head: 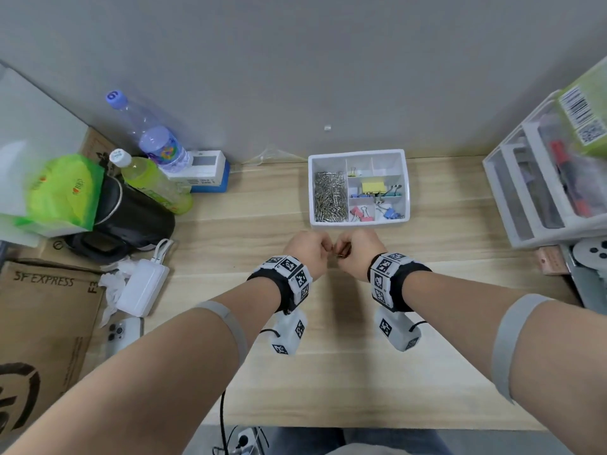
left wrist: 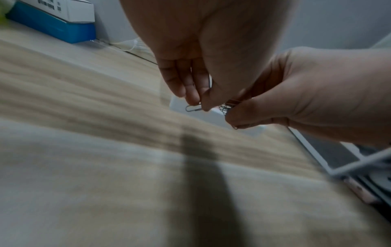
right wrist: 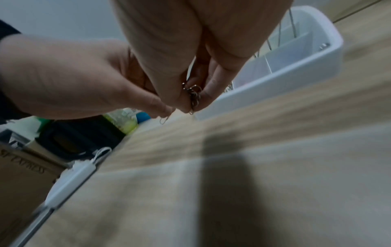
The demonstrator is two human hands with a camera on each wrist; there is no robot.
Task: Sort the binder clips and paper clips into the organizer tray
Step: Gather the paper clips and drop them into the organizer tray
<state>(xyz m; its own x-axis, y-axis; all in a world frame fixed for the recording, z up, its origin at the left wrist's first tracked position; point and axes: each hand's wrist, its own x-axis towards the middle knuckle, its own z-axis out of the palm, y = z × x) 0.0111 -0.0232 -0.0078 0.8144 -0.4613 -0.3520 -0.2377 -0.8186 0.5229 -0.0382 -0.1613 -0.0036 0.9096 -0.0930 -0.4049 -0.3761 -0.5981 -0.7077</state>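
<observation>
The white organizer tray (head: 407, 188) stands at the back of the desk. Its long left compartment holds a heap of silver paper clips (head: 331, 200); the right compartments hold coloured binder clips (head: 374, 188). Both hands meet just in front of the tray, above the desk. My left hand (head: 307, 252) pinches a single silver paper clip (left wrist: 193, 108) between thumb and fingertips. My right hand (head: 356, 254) grips a small bunch of paper clips (right wrist: 194, 97) in curled fingers. In the right wrist view the tray (right wrist: 296, 70) lies right behind the fingers.
On the left stand bottles (head: 154, 139), a black bag (head: 131, 218), a white power bank (head: 143, 287), a phone (head: 123, 333) and a cardboard box (head: 42, 339). A white drawer unit (head: 542, 192) fills the right side. The grey wall rises behind the tray.
</observation>
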